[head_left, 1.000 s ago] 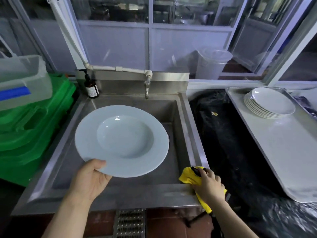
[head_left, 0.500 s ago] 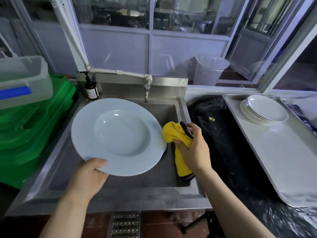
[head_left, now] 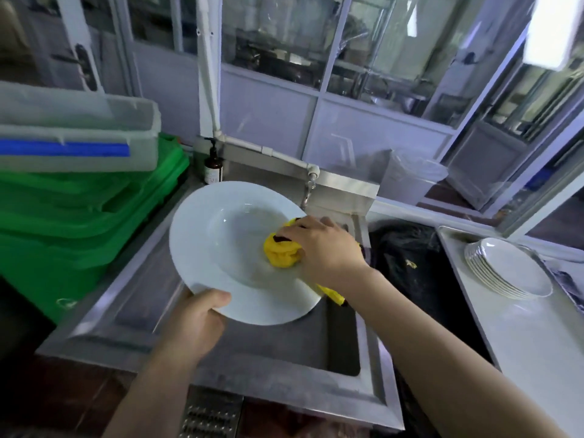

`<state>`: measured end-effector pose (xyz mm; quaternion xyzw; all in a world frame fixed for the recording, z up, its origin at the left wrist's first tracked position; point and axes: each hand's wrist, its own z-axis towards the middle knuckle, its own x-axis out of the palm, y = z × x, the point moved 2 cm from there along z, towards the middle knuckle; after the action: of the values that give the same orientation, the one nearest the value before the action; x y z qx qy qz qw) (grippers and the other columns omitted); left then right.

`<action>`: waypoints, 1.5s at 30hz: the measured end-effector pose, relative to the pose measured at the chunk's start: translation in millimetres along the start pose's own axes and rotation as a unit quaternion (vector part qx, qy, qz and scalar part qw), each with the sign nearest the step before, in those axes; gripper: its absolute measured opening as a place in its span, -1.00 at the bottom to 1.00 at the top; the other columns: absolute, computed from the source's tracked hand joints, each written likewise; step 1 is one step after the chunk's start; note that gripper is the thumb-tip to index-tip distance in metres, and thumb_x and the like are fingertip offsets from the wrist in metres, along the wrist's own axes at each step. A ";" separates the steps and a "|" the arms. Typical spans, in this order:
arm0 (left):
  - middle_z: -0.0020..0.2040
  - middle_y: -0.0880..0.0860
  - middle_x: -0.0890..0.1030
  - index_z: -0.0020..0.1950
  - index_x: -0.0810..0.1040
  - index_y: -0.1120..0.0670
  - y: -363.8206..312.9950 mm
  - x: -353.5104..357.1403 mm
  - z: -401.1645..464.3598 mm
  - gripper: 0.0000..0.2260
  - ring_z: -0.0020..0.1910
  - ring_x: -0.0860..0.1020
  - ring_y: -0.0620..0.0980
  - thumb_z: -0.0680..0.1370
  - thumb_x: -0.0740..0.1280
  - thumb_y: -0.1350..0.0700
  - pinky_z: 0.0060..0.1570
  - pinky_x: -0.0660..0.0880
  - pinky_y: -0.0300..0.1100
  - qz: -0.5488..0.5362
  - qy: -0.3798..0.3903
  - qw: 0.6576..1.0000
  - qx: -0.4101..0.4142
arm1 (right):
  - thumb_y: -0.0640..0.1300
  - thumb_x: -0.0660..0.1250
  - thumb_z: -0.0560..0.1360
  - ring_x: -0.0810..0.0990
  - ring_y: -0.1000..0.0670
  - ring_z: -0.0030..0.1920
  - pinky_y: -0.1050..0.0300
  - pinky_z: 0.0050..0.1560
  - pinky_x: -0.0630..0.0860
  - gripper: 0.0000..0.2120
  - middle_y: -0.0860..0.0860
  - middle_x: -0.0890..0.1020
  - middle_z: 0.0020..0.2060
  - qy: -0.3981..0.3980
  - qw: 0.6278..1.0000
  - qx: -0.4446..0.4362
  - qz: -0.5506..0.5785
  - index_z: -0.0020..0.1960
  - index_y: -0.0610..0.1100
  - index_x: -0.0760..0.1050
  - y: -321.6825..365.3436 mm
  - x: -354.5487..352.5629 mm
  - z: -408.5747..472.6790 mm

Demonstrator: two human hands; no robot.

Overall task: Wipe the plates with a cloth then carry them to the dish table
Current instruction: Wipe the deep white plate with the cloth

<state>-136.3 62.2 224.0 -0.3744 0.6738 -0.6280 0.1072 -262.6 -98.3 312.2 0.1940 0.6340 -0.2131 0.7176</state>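
Left hand (head_left: 192,324) gripping plate (head_left: 215,248) rim, tilted over sink (head_left: 284,368) for steadiness | right hand (head_left: 325,248) clutching bunched yellow cloth (head_left: 281,252), pressed into plate's bowl | wiped stack (head_left: 508,270) waiting right.

So a second ago our right hand (head_left: 325,251) is grabbing the bunched-up yellow cloth (head_left: 282,251) off the front rim of the steel sink (head_left: 284,379). Now it's up and pressed into the bowl of the wide-rimmed white plate (head_left: 221,248), which we've tipped up a little more.
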 end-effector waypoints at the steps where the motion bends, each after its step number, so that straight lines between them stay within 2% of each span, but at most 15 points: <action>1: -0.11 0.07 0.69 0.03 0.57 0.18 0.8 -3.4 0.2 -0.72 -0.06 0.61 0.07 0.36 0.28 0.36 -0.01 0.56 -0.18 -0.059 0.020 0.998 -0.004 | -0.19 0.28 0.43 0.46 -0.12 0.17 0.11 0.06 0.40 -0.46 0.09 0.49 0.25 0.026 0.999 -0.003 0.035 0.33 0.22 0.39 0.8 -1.9 -3.8; 3: 0.01 0.06 0.70 0.08 0.66 0.08 -0.8 -6.0 -2.8 -0.61 0.01 0.64 0.05 0.35 0.25 0.36 -0.03 0.59 -0.16 -0.122 0.055 0.991 -0.003 | -0.15 0.32 0.44 0.52 -0.06 0.17 0.08 0.09 0.46 -0.54 0.09 0.56 0.18 0.055 0.990 -0.018 0.129 0.29 0.19 0.43 14.8 -4.5 -13.1; 6: -0.07 0.04 0.71 0.01 0.68 0.05 -4.0 -0.8 -6.9 -0.60 -0.06 0.67 0.02 0.30 0.25 0.37 -0.08 0.60 -0.11 -0.143 0.085 0.986 0.013 | -0.09 0.36 0.45 0.53 -0.01 0.15 0.06 0.09 0.47 -0.56 0.10 0.59 0.16 0.018 0.975 -0.049 0.217 0.30 0.13 0.41 51.2 -0.7 -13.8; 8: -0.09 0.07 0.71 0.08 0.59 0.12 -7.0 4.8 -11.1 -0.56 -0.08 0.67 0.06 0.24 0.22 0.33 -0.06 0.57 -0.03 -0.146 0.087 0.985 0.017 | -0.12 0.35 0.45 0.54 -0.07 0.13 0.02 0.06 0.48 -0.54 0.05 0.58 0.16 -0.022 0.974 -0.042 0.224 0.32 0.10 0.40 62.4 0.6 -1.7; 12: -0.20 0.04 0.72 0.09 0.52 0.19 -9.9 7.9 -19.4 -0.57 -0.19 0.69 -0.03 0.25 0.25 0.44 -0.29 0.59 -0.22 -0.129 0.099 0.986 0.031 | -0.18 0.25 0.50 0.46 -0.14 0.20 0.03 0.00 0.44 -0.54 0.01 0.50 0.24 -0.073 0.989 0.011 0.128 0.37 0.08 0.36 42.2 -0.7 24.0; 14: -0.14 0.05 0.72 0.10 0.54 0.16 -10.7 5.2 -20.4 -0.55 -0.14 0.69 -0.01 0.24 0.23 0.38 -0.25 0.60 -0.20 -0.143 0.095 0.985 0.031 | -0.20 0.21 0.51 0.41 -0.15 0.22 0.04 -0.02 0.39 -0.56 0.02 0.47 0.25 -0.092 0.995 0.026 0.040 0.36 0.07 0.38 29.8 -1.9 25.9; 16: -0.03 0.09 0.71 0.13 0.56 0.13 -12.6 0.0 -20.1 -0.52 -0.01 0.67 0.07 0.23 0.23 0.33 -0.12 0.62 -0.11 -0.151 0.101 0.983 0.036 | -0.20 0.22 0.50 0.41 -0.16 0.20 0.03 0.00 0.39 -0.57 0.02 0.49 0.23 -0.098 0.995 0.025 0.020 0.33 0.06 0.41 25.9 -3.2 18.4; 18: 0.03 0.14 0.69 0.14 0.58 0.11 -14.7 -4.0 -18.8 -0.49 0.07 0.63 0.15 0.20 0.28 0.31 0.00 0.59 0.01 -0.151 0.097 0.983 0.037 | -0.18 0.26 0.45 0.44 -0.15 0.18 0.02 0.01 0.45 -0.56 0.03 0.52 0.19 -0.067 0.996 0.007 0.052 0.31 0.07 0.43 26.7 -1.8 4.8; 22: -0.09 0.11 0.71 0.11 0.55 0.18 -14.0 -1.3 -13.9 -0.54 -0.08 0.68 0.08 0.23 0.23 0.35 -0.19 0.62 -0.12 -0.156 0.093 0.983 0.040 | -0.13 0.34 0.41 0.52 -0.08 0.15 0.03 0.09 0.47 -0.54 0.05 0.58 0.14 -0.010 0.981 -0.054 0.185 0.30 0.08 0.44 45.1 -4.0 -18.2; 27: -0.12 0.08 0.72 0.10 0.54 0.18 -16.8 12.0 -14.2 -0.56 -0.11 0.69 0.05 0.23 0.23 0.34 -0.22 0.62 -0.15 -0.141 0.116 0.983 0.030 | -0.21 0.31 0.42 0.54 -0.13 0.14 -0.05 0.04 0.50 -0.51 -0.01 0.57 0.16 -0.093 0.964 -0.046 0.244 0.33 0.04 0.41 65.1 -13.5 0.7; 32: -0.12 0.07 0.72 0.10 0.54 0.17 -21.0 16.3 -18.1 -0.56 -0.11 0.69 0.02 0.24 0.22 0.34 -0.24 0.61 -0.20 -0.131 0.134 0.982 0.035 | -0.25 0.21 0.45 0.43 -0.19 0.17 0.04 0.00 0.38 -0.50 -0.05 0.49 0.20 -0.159 0.982 0.054 0.085 0.36 0.03 0.36 38.7 -16.9 30.8; 35: -0.04 0.06 0.71 0.17 0.52 0.13 -25.3 10.3 -18.9 -0.51 -0.04 0.68 0.03 0.25 0.21 0.33 -0.19 0.60 -0.19 -0.144 0.123 0.981 0.039 | -0.25 0.18 0.48 0.41 -0.19 0.14 0.03 -0.01 0.35 -0.55 -0.04 0.47 0.18 -0.163 0.984 0.066 -0.023 0.33 0.04 0.36 25.9 -14.1 33.4; 37: -0.05 0.04 0.72 0.14 0.54 0.11 -28.2 7.5 -18.8 -0.53 -0.04 0.68 0.01 0.25 0.20 0.32 -0.19 0.60 -0.19 -0.145 0.124 0.981 0.045 | -0.24 0.18 0.49 0.42 -0.20 0.12 0.02 -0.01 0.34 -0.56 -0.04 0.48 0.18 -0.164 0.984 0.067 -0.034 0.34 0.03 0.35 23.0 -8.6 31.2; 42: -0.10 0.06 0.72 0.13 0.51 0.17 -28.4 8.8 -18.5 -0.54 -0.10 0.69 0.01 0.24 0.20 0.35 -0.21 0.60 -0.19 -0.149 0.130 0.980 0.034 | -0.15 0.29 0.51 0.47 -0.22 0.13 0.06 -0.07 0.34 -0.57 -0.08 0.49 0.21 -0.168 0.959 0.110 0.199 0.36 -0.02 0.33 30.9 -14.2 36.7; 45: -0.05 0.12 0.71 0.16 0.52 0.17 -27.6 13.7 -20.5 -0.46 -0.04 0.68 0.08 0.17 0.31 0.35 -0.17 0.61 -0.13 -0.149 0.152 0.976 0.036 | -0.05 0.33 0.51 0.49 -0.10 0.14 0.13 0.01 0.35 -0.55 -0.02 0.51 0.19 -0.157 0.944 0.028 0.288 0.37 0.04 0.33 61.6 -20.2 32.3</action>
<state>-148.2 71.1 257.9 -0.3662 0.5958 -0.7105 -0.0781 -204.0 -63.4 336.7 0.3529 0.4240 -0.0425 0.8330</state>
